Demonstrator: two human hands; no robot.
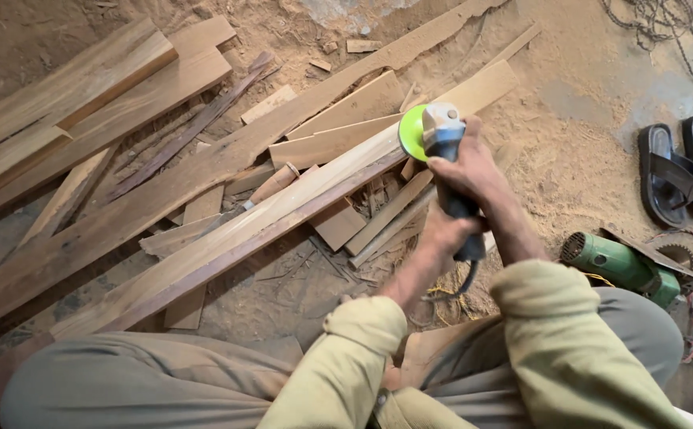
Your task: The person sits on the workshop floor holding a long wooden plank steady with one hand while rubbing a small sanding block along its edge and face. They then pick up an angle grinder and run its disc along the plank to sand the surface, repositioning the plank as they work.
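A hand-held sander with a bright green disc and a grey and black body rests its disc against a long pale plank that runs diagonally across the ground. My right hand is wrapped around the front of the tool's body. My left hand grips the rear handle just behind it, where the black cord leaves the tool. Both sleeves are pale olive.
Several planks and offcuts lie over sawdust-covered ground. A chisel with a wooden handle lies by the plank. A green circular saw sits at right, black sandals beyond it, tangled cord at top right.
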